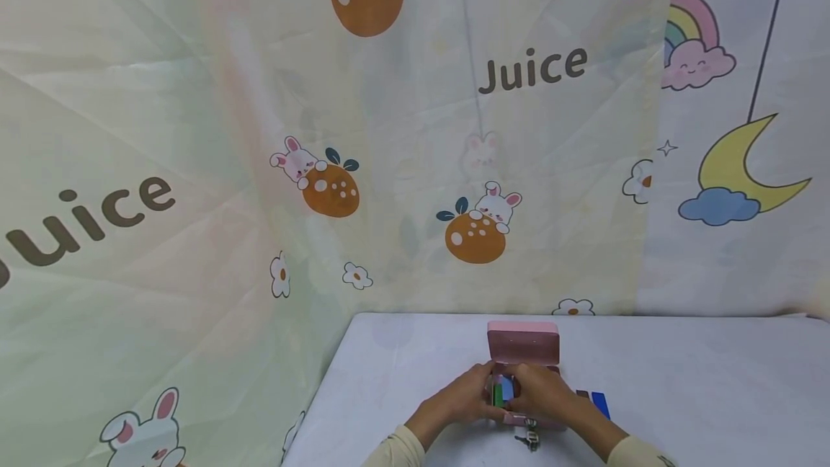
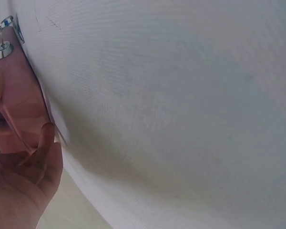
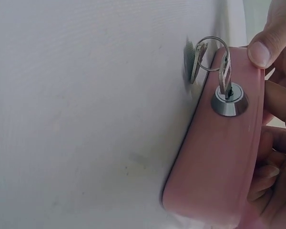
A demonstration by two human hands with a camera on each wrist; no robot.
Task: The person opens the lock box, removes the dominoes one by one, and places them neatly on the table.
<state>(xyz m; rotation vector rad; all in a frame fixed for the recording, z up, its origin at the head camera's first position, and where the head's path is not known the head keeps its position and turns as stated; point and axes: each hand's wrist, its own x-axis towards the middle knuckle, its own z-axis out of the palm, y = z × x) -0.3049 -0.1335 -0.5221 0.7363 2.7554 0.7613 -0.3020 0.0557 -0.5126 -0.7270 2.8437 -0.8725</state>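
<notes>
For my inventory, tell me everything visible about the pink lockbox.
The pink lockbox looks like painted metal, with rounded corners. Its lid stands open at the back; a silvery lock on its front holds a ringed key. It rests on the white tabletop, green and blue items inside. The left grip rests a thumb on its front left corner; the right grip reaches inside.

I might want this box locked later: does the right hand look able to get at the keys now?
Probably yes: the keys sit uncovered at the front of the pink box, and the right hand is close by, at its opening.
</notes>
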